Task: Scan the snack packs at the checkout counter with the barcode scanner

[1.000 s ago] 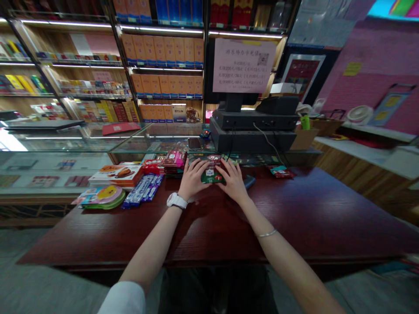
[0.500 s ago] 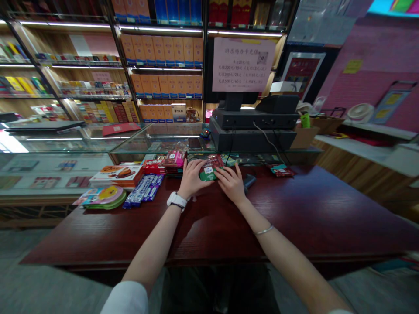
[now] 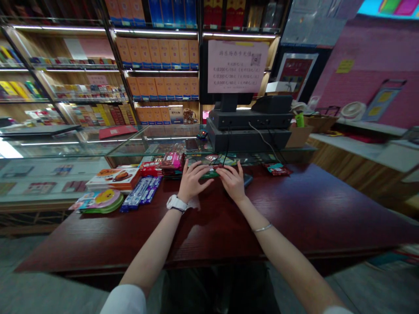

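Near the far edge of the dark wooden table, just short of the glass counter, I have a green and red packet between my two hands. My left hand is at its left end and my right hand at its right, with the grip light rather than clenched: the fingers curve loosely around the ends, and my left thumb stands off on the near side. I see the packet almost edge-on, so I cannot tell whether its underside rests on the wood. To my left, apart from it, sit the stacked packets, the blue wrapped bars and an orange and white box; another red and teal packet lies off to my right. I judge the step in hand to be turning or steadying this packet, rather than reaching for another. As I see it, the next move calls for even pressure from both sides, fingertips kept at the ends so the wrapper neither folds nor slips, and care around the dark object just beside my right hand.
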Available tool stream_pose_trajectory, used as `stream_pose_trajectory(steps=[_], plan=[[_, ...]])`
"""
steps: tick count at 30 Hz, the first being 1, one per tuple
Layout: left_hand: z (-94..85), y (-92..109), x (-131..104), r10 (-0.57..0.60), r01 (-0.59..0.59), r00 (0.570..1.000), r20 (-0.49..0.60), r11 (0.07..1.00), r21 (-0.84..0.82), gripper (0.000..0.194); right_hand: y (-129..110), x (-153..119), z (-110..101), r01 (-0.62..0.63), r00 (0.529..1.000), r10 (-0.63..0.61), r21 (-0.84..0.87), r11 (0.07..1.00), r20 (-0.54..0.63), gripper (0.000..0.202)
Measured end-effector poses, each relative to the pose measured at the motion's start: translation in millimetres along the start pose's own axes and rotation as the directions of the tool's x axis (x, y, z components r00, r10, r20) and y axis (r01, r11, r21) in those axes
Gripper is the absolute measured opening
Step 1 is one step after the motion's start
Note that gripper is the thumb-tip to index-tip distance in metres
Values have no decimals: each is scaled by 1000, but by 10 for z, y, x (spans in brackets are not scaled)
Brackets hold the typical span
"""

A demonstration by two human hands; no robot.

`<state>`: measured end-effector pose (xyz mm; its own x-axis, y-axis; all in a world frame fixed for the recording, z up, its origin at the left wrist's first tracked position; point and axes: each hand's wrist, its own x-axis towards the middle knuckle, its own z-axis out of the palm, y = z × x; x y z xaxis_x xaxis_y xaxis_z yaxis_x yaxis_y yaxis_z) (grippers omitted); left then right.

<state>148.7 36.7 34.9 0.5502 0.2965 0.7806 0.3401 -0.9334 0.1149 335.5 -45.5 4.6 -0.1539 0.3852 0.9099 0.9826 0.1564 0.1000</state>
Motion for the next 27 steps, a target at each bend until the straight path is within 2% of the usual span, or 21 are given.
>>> stream_pose_trajectory(steps=[4,8,12,16,19,23,25,27], plan=[[32,-29,-27,30,-30,1000,-3,999,29,20,27,-9,0,-64,997,64,-3,998,35,26],[38,-58,-37,23,-23,1000,3,999,22,21,16,-11,-1,-72,996,72,3,997,49,26],[43,-53,-19,-47,47,999,-16,999,-4,18,-13,-3,21,-96,994,96,3,995,54,26],[59,-57,-2,-152,153,988,13,988,-31,19,-23,18,22,-134,987,131,25,991,89,30],[74,-90,2,-244,245,970,24,967,-74,20,-24,34,2,-111,974,98,53,992,204,46],[102,-167,2,-362,363,932,33,923,-130,21,-44,41,-5,-56,922,23,74,996,388,91],[116,-203,5,-405,410,912,66,900,-151,21,-56,36,7,-40,900,6,69,997,436,95],[129,-229,11,-430,443,896,107,880,-170,20,-64,27,21,-27,890,-4,61,998,457,89]])
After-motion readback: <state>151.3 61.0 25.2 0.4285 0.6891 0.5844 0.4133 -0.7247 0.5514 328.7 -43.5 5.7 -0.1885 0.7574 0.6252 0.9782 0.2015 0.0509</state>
